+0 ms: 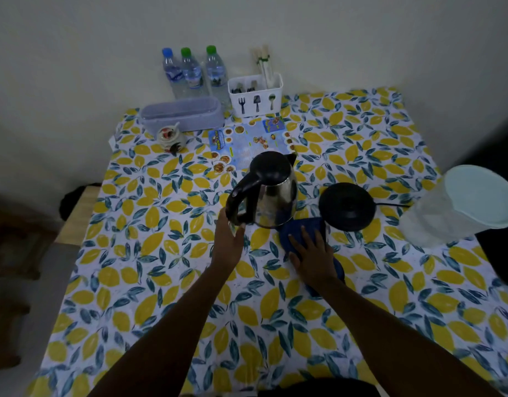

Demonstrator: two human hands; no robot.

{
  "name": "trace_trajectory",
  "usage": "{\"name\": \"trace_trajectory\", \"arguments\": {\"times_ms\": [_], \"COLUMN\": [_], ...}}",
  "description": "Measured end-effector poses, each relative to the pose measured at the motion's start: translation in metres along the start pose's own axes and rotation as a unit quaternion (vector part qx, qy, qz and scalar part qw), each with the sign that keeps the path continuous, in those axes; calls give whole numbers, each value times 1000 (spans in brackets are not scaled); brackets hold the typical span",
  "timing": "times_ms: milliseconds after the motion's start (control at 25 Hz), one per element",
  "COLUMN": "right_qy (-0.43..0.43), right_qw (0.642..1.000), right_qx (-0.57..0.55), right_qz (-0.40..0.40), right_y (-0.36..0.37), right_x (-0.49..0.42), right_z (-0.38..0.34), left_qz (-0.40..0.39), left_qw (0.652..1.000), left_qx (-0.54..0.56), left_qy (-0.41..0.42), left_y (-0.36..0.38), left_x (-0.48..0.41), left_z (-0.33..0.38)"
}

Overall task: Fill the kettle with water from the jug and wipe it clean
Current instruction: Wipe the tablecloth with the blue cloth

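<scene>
A steel kettle with a black lid and handle stands upright mid-table, lid closed, off its black round base, which lies just to its right. My left hand is open, its fingers spread by the bottom of the kettle's handle. My right hand lies flat on a dark blue cloth on the table, right in front of the kettle and base. A translucent jug with a pale lid stands at the right edge of the table.
The table has a lemon-print cover. At the back against the wall stand three water bottles, a white cutlery holder, a grey lidded box, a small ceramic pot and a menu sheet. The base's cord runs right.
</scene>
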State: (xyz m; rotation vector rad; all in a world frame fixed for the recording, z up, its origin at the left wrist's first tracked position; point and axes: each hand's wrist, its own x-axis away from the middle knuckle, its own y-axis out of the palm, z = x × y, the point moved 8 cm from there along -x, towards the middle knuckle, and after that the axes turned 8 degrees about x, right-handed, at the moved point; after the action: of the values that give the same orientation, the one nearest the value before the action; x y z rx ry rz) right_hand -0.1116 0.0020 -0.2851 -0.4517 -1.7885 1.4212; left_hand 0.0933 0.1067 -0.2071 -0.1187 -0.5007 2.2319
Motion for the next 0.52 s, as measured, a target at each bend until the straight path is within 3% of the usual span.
{"name": "trace_trajectory", "arguments": {"times_ms": [80, 200, 520], "right_qy": [-36, -88, -172], "right_qw": [999, 996, 985], "right_qx": [15, 19, 28], "right_qz": [-2, 5, 6], "right_y": [0, 4, 29], "right_x": [0, 6, 40], "right_z": [-13, -36, -73], "left_qz": [-64, -150, -218], "left_qw": [994, 969, 911], "left_qx": [-71, -189, -345], "left_qy": [-53, -53, -59], "left_y": [9, 19, 12], "left_x": [22, 58, 128], "left_z": [-37, -71, -105]}}
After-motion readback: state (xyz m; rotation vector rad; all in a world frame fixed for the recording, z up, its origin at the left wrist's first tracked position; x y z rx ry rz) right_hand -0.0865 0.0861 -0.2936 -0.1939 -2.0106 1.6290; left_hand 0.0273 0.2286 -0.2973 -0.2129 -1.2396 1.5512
